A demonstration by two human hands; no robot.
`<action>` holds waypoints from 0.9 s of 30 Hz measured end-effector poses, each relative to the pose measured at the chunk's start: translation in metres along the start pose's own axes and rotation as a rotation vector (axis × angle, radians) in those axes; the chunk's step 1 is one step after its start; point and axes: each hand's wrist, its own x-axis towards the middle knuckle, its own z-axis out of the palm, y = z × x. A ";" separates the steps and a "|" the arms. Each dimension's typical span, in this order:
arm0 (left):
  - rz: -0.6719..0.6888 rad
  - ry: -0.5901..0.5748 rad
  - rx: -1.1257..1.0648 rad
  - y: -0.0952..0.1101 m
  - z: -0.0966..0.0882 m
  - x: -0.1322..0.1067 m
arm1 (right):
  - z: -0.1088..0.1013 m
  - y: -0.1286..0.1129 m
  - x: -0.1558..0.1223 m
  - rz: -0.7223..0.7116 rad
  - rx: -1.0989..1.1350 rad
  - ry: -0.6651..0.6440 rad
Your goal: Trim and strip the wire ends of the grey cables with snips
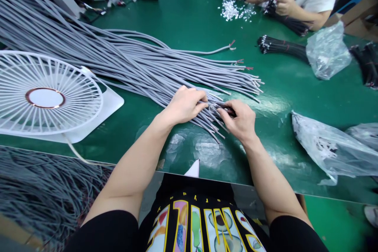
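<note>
A long bundle of grey cables (pixel 141 61) runs from the upper left to the middle of the green table. Several cable ends show bared red and pale wires. My left hand (pixel 187 104) is closed on a grey cable near its end, thumb and fingers pinched together. Just to the right, my right hand (pixel 239 118) pinches the stripped end of a cable, where frayed silvery strands (pixel 213 107) show between the two hands. More cable ends (pixel 217 134) lie below and between my hands. The exact grip of my right fingertips is partly hidden.
A white fan (pixel 59 98) stands at the left. More cables (pixel 50 193) lie below the table edge. Across the table (pixel 189 12), a co-worker's hands (pixel 279 0) handle black cables near white scraps (pixel 233 10). Plastic bags (pixel 330 145) and black cable bundles (pixel 283 46) lie right.
</note>
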 end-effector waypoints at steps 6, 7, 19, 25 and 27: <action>0.004 -0.011 -0.002 0.000 0.000 0.000 | 0.007 -0.001 -0.001 0.012 -0.007 -0.011; 0.005 -0.013 -0.004 0.000 0.000 0.000 | 0.008 -0.001 0.000 0.015 0.001 -0.012; 0.014 -0.035 -0.078 -0.001 -0.002 0.000 | 0.013 0.005 0.003 0.102 0.290 -0.058; -0.001 -0.043 -0.150 0.001 -0.006 0.000 | 0.016 0.008 0.002 0.114 0.352 -0.071; -0.003 -0.047 -0.184 0.001 -0.007 0.000 | 0.016 0.007 0.001 0.077 0.346 -0.055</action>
